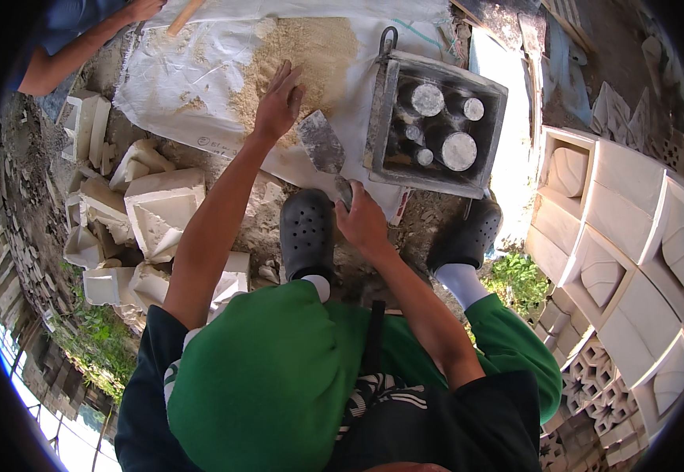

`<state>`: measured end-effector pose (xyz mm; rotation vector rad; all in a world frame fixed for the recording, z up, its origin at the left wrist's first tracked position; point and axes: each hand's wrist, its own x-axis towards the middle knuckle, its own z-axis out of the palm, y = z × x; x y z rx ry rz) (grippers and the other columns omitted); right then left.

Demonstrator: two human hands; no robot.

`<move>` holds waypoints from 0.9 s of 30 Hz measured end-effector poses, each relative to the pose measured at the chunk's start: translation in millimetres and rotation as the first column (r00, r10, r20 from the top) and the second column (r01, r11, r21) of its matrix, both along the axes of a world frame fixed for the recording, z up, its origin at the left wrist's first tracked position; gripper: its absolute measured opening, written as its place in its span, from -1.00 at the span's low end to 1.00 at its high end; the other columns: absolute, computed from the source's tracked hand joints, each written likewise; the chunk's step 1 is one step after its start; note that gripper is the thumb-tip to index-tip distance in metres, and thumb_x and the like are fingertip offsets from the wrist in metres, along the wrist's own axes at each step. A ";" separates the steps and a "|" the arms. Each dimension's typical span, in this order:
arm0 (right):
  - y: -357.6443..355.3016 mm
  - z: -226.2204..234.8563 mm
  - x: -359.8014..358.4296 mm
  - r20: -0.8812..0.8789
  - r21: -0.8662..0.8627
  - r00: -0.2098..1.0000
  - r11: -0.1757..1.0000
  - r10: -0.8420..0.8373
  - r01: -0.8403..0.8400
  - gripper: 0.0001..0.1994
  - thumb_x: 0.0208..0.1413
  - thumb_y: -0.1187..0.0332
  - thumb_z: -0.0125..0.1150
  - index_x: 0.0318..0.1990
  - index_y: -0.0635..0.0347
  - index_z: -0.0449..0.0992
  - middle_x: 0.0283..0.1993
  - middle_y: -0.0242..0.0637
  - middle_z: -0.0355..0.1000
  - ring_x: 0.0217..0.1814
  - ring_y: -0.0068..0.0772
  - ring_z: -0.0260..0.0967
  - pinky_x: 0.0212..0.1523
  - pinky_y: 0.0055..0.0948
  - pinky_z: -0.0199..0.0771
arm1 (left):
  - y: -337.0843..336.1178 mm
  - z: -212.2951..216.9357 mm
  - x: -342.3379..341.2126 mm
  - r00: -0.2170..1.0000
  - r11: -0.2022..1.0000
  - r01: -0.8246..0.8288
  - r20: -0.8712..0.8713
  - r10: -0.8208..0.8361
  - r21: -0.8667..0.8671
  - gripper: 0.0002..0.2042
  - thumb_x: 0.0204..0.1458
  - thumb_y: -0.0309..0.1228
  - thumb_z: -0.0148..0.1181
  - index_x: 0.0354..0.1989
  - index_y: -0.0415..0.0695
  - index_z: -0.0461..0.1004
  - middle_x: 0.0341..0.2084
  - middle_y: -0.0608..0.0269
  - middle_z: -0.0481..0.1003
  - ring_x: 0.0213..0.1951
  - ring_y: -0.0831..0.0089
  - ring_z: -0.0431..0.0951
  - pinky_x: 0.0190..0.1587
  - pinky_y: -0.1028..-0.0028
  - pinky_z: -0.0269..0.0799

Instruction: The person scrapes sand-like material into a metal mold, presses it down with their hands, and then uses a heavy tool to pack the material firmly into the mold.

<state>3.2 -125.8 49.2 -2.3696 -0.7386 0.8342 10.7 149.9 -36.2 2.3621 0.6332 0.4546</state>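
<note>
Right hand (363, 223) gripping trowel (321, 141) handle, blade angling up-left. Left hand (279, 101) open on sand pile (310, 51), just beside blade tip.

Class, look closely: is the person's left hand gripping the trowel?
No. The left hand lies open on the sandy mix; the right hand holds the trowel.
</note>
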 end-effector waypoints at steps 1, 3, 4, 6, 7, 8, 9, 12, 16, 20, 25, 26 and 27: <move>5.7 6.3 1.6 -0.004 0.009 1.000 1.000 0.005 -0.005 -0.52 0.12 0.22 0.16 0.11 0.33 0.30 -0.11 0.19 0.46 -0.13 0.22 0.45 -0.12 0.00 0.45 | -1.0 1.0 -1.6 1.000 1.000 -0.005 -0.004 0.005 0.009 -0.61 0.23 -0.29 0.04 0.21 -0.10 0.34 0.29 -0.06 0.22 0.33 0.04 0.18 0.30 0.21 0.18; 14.0 16.1 5.7 -0.041 -0.058 0.998 0.997 -0.046 0.043 -0.52 0.15 0.18 0.14 0.11 0.37 0.33 -0.14 0.20 0.48 -0.10 0.22 0.45 -0.08 -0.03 0.45 | -4.6 2.2 -4.7 0.998 0.994 -0.046 0.029 0.049 -0.096 -0.65 0.25 -0.27 0.00 0.16 -0.12 0.39 0.23 -0.05 0.30 0.28 0.03 0.27 0.24 0.24 0.27; 15.3 13.7 6.1 -0.041 -0.048 0.998 0.998 -0.038 0.036 -0.52 0.15 0.18 0.14 0.11 0.37 0.33 -0.14 0.20 0.48 -0.10 0.22 0.45 -0.08 -0.03 0.45 | -7.6 2.7 -5.9 0.995 0.994 -0.041 0.088 0.050 -0.100 -0.67 0.25 -0.27 0.01 0.11 -0.13 0.44 0.19 -0.04 0.35 0.23 -0.01 0.32 0.24 0.22 0.28; 16.8 7.1 9.5 -0.057 -0.075 0.998 0.997 -0.026 0.021 -0.51 0.18 0.13 0.10 0.12 0.33 0.33 -0.11 0.13 0.49 -0.08 0.15 0.47 -0.08 -0.03 0.47 | -11.7 6.0 -5.5 0.994 0.994 -0.047 0.094 0.056 -0.100 -0.67 0.25 -0.27 0.01 0.11 -0.13 0.44 0.19 -0.05 0.35 0.23 -0.01 0.32 0.23 0.21 0.28; 19.0 5.1 9.9 -0.053 -0.064 0.999 0.998 -0.015 0.012 -0.51 0.18 0.13 0.10 0.12 0.33 0.33 -0.11 0.13 0.49 -0.08 0.15 0.47 -0.08 -0.03 0.47 | -13.3 7.7 -5.6 0.994 0.993 -0.045 0.096 0.055 -0.110 -0.68 0.25 -0.28 0.01 0.10 -0.13 0.45 0.18 -0.06 0.36 0.22 -0.02 0.32 0.23 0.21 0.28; 22.4 4.8 11.1 -0.055 -0.062 0.998 0.998 -0.019 0.015 -0.51 0.18 0.13 0.10 0.12 0.34 0.34 -0.12 0.14 0.49 -0.07 0.15 0.47 -0.07 -0.04 0.47 | -15.0 8.1 -5.6 0.992 0.991 -0.058 0.104 0.070 -0.117 -0.69 0.23 -0.29 0.04 0.08 -0.13 0.46 0.15 -0.04 0.39 0.21 -0.03 0.34 0.22 0.20 0.29; 26.3 4.0 13.1 -0.058 -0.061 0.998 0.998 -0.023 0.019 -0.51 0.18 0.13 0.09 0.13 0.34 0.35 -0.12 0.14 0.50 -0.05 0.14 0.46 -0.06 -0.05 0.46 | -16.3 8.5 -5.8 0.991 0.992 -0.068 0.109 0.080 -0.107 -0.69 0.23 -0.29 0.04 0.08 -0.13 0.46 0.15 -0.04 0.39 0.21 -0.03 0.34 0.22 0.20 0.29; 41.5 3.9 17.4 -0.064 -0.091 0.998 0.996 -0.014 0.008 -0.50 0.18 0.13 0.10 0.13 0.35 0.36 -0.09 0.17 0.49 -0.01 0.14 0.45 -0.02 -0.08 0.45 | -20.7 6.4 -7.6 0.991 0.981 -0.079 0.097 0.097 -0.177 -0.71 0.18 -0.30 0.12 0.02 -0.12 0.50 0.12 0.03 0.43 0.19 0.03 0.38 0.20 0.20 0.32; 55.4 -2.7 25.5 -0.088 -0.086 0.996 0.996 -0.015 0.007 -0.49 0.17 0.13 0.10 0.13 0.37 0.36 -0.07 0.18 0.48 0.01 0.14 0.45 0.02 -0.09 0.43 | -26.6 2.9 -6.9 0.986 0.988 -0.114 0.110 0.125 -0.101 -0.71 0.17 -0.29 0.14 0.02 -0.10 0.50 0.11 0.07 0.44 0.19 0.07 0.38 0.24 0.22 0.27; 57.0 -1.9 20.6 -0.074 -0.072 0.997 0.997 -0.036 0.031 -0.50 0.17 0.14 0.10 0.12 0.38 0.37 -0.08 0.18 0.48 0.01 0.14 0.44 0.02 -0.08 0.43 | -34.8 4.5 -5.9 0.993 0.994 -0.090 0.088 0.084 0.069 -0.69 0.12 -0.26 0.20 0.01 -0.07 0.51 0.12 0.09 0.43 0.22 0.11 0.34 0.28 0.23 0.23; 72.9 -9.5 15.3 -0.035 -0.070 0.997 0.996 -0.064 0.061 -0.51 0.17 0.14 0.10 0.11 0.37 0.38 -0.08 0.16 0.49 -0.01 0.14 0.45 0.01 -0.06 0.43 | -30.3 2.1 -4.6 0.996 0.997 -0.036 0.085 0.030 0.063 -0.70 0.12 -0.32 0.18 0.03 -0.06 0.50 0.15 0.08 0.40 0.24 0.11 0.32 0.29 0.22 0.21; 75.1 -11.8 14.0 -0.050 -0.054 0.995 0.995 -0.087 0.084 -0.50 0.16 0.14 0.10 0.11 0.37 0.38 -0.08 0.15 0.49 -0.01 0.14 0.45 0.01 -0.06 0.43 | -28.6 3.1 -3.4 0.996 0.995 -0.035 0.087 0.028 0.088 -0.70 0.12 -0.33 0.18 0.03 -0.06 0.50 0.15 0.08 0.40 0.24 0.11 0.32 0.29 0.22 0.21; 76.1 -14.0 13.0 -0.065 -0.040 0.992 0.993 -0.110 0.107 -0.50 0.16 0.13 0.10 0.11 0.37 0.37 -0.08 0.14 0.49 -0.01 0.15 0.45 0.01 -0.06 0.43 | -28.1 4.2 -3.5 0.996 0.993 -0.035 0.089 0.025 0.112 -0.69 0.11 -0.33 0.19 0.04 -0.07 0.50 0.15 0.08 0.40 0.24 0.10 0.32 0.29 0.22 0.21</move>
